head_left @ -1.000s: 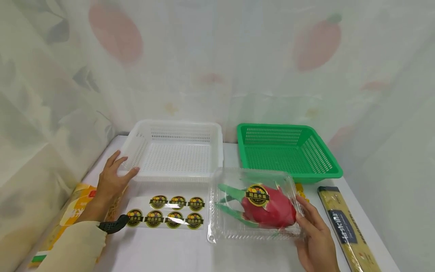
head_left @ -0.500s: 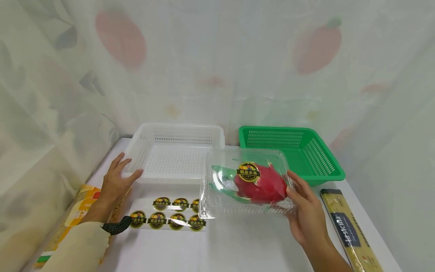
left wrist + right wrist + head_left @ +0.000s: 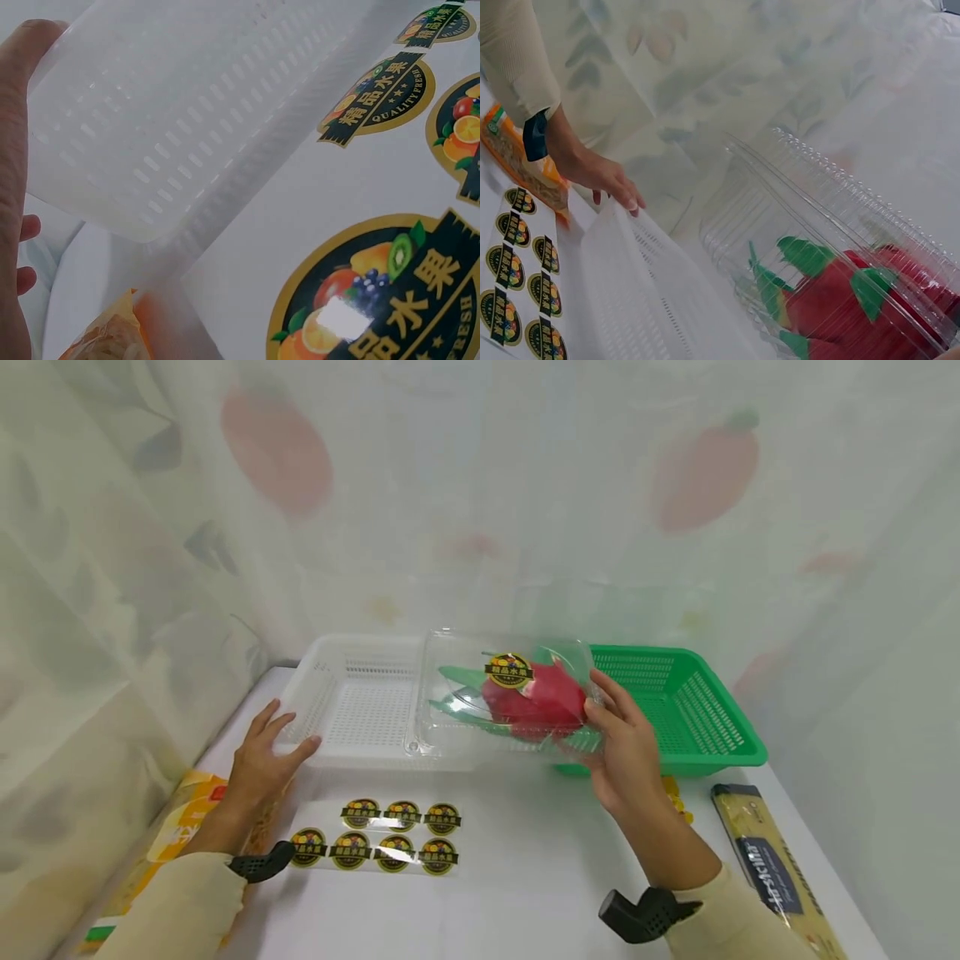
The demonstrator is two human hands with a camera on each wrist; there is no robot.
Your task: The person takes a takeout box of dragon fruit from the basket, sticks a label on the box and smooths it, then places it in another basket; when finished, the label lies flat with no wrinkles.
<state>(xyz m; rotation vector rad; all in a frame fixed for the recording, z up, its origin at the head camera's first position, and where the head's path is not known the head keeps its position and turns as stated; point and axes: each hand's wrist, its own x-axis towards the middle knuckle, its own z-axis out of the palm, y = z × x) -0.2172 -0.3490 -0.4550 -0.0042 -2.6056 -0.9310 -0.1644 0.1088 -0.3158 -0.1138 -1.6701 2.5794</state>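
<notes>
My right hand (image 3: 624, 743) grips the right end of a clear plastic clamshell box (image 3: 450, 739), thumb on top. Inside lies a red dragon fruit (image 3: 543, 703) with green leaf tips, and a round gold-and-black sticker (image 3: 508, 670) is on the lid. The box hangs over the right part of a white plastic basket (image 3: 367, 714) and hides some of it. At that basket's left front corner, my left hand (image 3: 262, 764) holds the rim, as the right wrist view also shows. The basket's slotted wall (image 3: 172, 135) fills much of the left wrist view.
A sheet of round stickers (image 3: 322, 818) lies in front of the white basket. To the right stands a green basket (image 3: 723, 718). A yellow-orange food bag (image 3: 187, 827) lies at the left, a long noodle-like pack (image 3: 772, 860) and small yellow pieces (image 3: 677, 797) at the right.
The right hand has raised the box with the dragon fruit and carried it away and left, from above the table to over the white basket. The left hand stays at the basket's corner.
</notes>
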